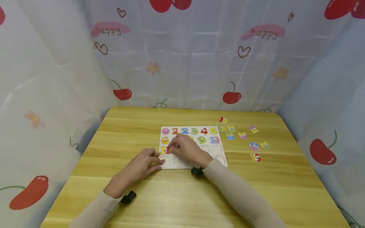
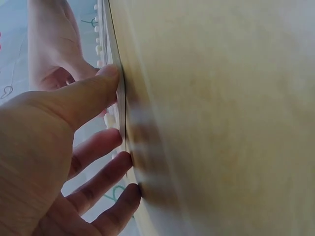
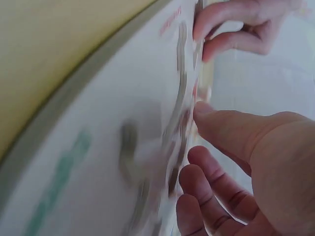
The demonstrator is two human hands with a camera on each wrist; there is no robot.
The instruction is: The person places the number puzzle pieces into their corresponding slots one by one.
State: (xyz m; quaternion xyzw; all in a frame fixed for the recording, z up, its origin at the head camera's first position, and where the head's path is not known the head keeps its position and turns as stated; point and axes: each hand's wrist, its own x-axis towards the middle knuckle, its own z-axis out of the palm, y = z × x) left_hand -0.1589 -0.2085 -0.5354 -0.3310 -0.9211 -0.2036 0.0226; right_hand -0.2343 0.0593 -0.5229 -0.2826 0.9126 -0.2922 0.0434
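Observation:
A white number puzzle board (image 1: 182,164) lies on the table. Colourful number pieces fill its two upper rows. At the left of the third row is a yellow-and-red number 11 piece (image 1: 163,150). My right hand (image 1: 185,147) reaches over the board and pinches this piece at its right side with thumb and forefinger; the exact contact is partly hidden. The left hand (image 1: 145,163) rests at the board's lower left corner, its thumb (image 2: 106,81) against the edge and the other fingers spread.
Several loose number pieces lie right of the board, among them a 15 (image 1: 255,157) and a red-and-yellow piece (image 1: 223,120) near the back. The wooden table (image 1: 182,196) meets a printed curtain (image 1: 182,79) behind and at both sides.

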